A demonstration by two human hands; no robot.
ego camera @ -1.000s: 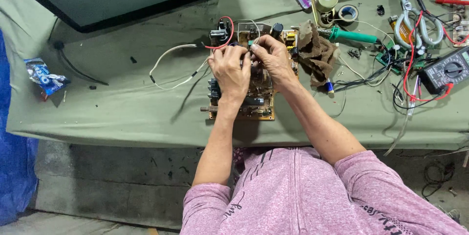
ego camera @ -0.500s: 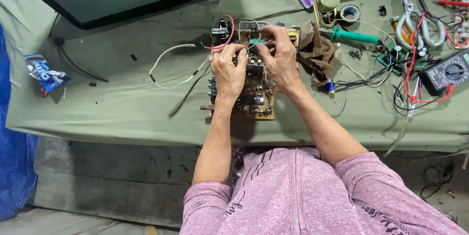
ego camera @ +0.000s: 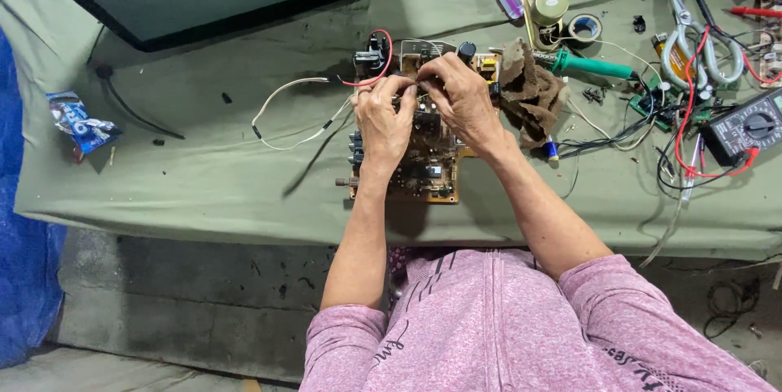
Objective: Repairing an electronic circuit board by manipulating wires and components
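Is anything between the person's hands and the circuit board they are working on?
Nothing visible: the left hand and right hand rest directly on the circuit board. The brown rag lies beside it, to the right.

A table draped in olive cloth (ego camera: 204, 188) carried a circuit board (ego camera: 423, 172), multimeter (ego camera: 745, 127), brown rag (ego camera: 529, 91) (crumpled), and green-handled soldering iron (ego camera: 590, 65).

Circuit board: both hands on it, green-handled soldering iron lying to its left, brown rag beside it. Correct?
Not quite. In the head view the green-handled soldering iron lies to the right of the circuit board, just past the brown rag. The left hand and right hand are both on the board.
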